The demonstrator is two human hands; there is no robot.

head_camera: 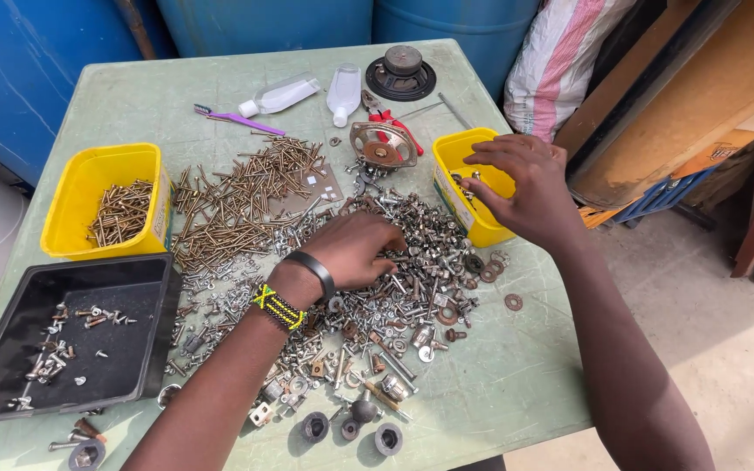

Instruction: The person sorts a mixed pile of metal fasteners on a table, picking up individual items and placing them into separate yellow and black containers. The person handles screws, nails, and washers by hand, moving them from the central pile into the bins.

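Sorting is under way: the left hand point(355, 249) curls down into the heap of silvery screws, nuts and washers point(394, 279) on the green tabletop point(499, 384), fingers pinching, though what they hold is hidden. The right hand point(521, 187) hovers with fingers loosely spread over the yellow tub point(460, 187). Judging by this, picking out one piece comes next and calls for a fine pinch.

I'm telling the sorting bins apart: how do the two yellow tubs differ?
The left yellow tub stands clear of both hands and holds a heap of brass screws; the right yellow tub has the right hand over it, and only a few pieces show inside. Both are yellow and rectangular, on the green table.
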